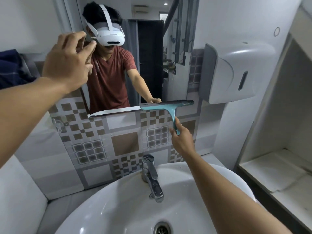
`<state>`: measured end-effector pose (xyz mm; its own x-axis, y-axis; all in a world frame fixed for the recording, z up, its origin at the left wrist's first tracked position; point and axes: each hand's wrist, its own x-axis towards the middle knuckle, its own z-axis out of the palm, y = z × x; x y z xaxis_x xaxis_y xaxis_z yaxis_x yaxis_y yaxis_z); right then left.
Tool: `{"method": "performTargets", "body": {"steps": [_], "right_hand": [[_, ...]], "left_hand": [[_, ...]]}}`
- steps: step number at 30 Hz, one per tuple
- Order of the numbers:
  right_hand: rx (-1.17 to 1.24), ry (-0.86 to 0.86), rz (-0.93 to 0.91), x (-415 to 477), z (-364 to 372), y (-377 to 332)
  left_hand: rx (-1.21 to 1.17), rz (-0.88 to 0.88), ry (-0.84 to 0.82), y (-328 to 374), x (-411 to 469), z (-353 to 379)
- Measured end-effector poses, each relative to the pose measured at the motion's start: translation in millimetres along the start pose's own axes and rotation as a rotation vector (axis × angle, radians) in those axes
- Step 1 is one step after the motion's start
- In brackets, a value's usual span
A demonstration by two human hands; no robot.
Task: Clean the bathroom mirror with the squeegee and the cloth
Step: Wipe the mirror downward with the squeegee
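The bathroom mirror [152, 56] hangs on the tiled wall above the sink. A teal squeegee [170, 107] lies with its dark blade along the mirror's lower right edge. My right hand [181, 137] grips the end of its handle, which points down. My left hand [67, 59] is raised in front of the mirror's left side, fingers loosely curled, holding nothing. No cloth shows in the head view.
A white sink [219, 179] with a chrome tap [151, 176] sits directly below. A paper towel dispenser [236, 71] is mounted right of the mirror. A white shelf niche [278, 166] is at the far right. Dark blue fabric [11, 68] hangs at the left.
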<state>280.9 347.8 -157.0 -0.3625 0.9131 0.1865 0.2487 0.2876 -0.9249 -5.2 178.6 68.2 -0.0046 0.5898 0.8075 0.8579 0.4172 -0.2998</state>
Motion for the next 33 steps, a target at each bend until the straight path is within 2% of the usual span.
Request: {"method": "performTargets", "body": {"steps": [7, 16, 20, 25, 29, 33], "right_hand": [[0.329, -0.003, 0.145, -20, 49, -30], [0.471, 0.04, 0.259, -49, 119, -72], [0.437, 0.007, 0.176, -67, 140, -82], [0.277, -0.105, 0.095, -91, 166, -91], [0.156, -0.082, 0.035, -96, 170, -94], [0.007, -0.225, -0.057, -107, 168, -91]], "left_hand": [[0.003, -0.014, -0.043, -3, 7, -9], [0.017, -0.016, -0.114, -4, 6, -15], [0.029, -0.017, -0.125, -5, 6, -14], [0.062, 0.002, -0.123, -8, 6, -16], [0.078, 0.016, -0.121, -9, 7, -15], [0.08, 0.023, -0.086, -10, 1, -11]]}}
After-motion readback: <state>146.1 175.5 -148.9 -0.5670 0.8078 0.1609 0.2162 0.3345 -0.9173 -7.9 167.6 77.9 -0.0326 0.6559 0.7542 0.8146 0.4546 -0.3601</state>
